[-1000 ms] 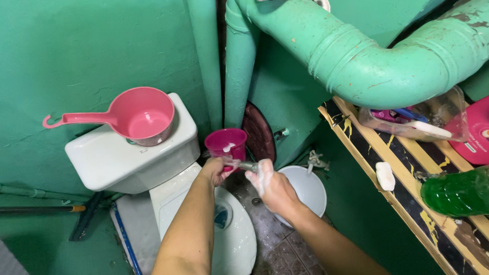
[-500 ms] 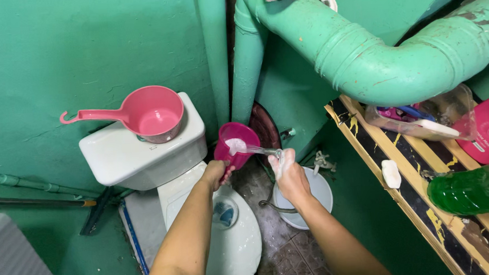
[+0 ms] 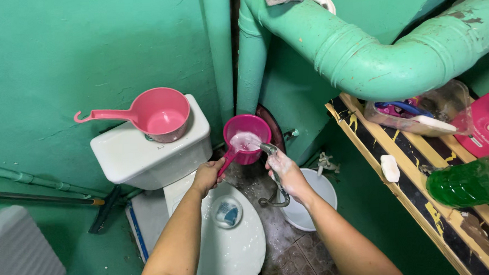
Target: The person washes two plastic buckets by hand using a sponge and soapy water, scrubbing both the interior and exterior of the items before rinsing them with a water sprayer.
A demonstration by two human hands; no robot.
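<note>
While the left hand (image 3: pixel 206 176) closes its grip round the handle of a magenta dipper (image 3: pixel 247 138), the right hand (image 3: pixel 283 170), streaked with white lather, is wrapped round a metal spray nozzle (image 3: pixel 268 149) whose tip points into the dipper's mouth. White foam and water show inside the bowl, so the rinsing looks to be under way rather than finished: suds still cling to the inner wall and to the right hand's fingers, and both seem to need more water. The dipper is held in the air, tilted toward the nozzle, above the gap between the toilet and a white bucket (image 3: pixel 319 188) on the wet tiled floor. It is a small round plastic scoop, deep pink, with a short straight handle, glossy where wet. From the nozzle a grey hose (image 3: pixel 275 199) loops down toward the floor. Farther out, a larger pale pink dipper (image 3: pixel 156 114) rests upright on the white toilet tank (image 3: pixel 152 152), and the toilet lid (image 3: pixel 235 242) is shut below the forearms. Off to the right, a wooden shelf (image 3: pixel 422 184) carries a bar of white soap (image 3: pixel 390 167) and a green bottle (image 3: pixel 469 182) lying on its side, under a thick green pipe (image 3: pixel 373 55).
</note>
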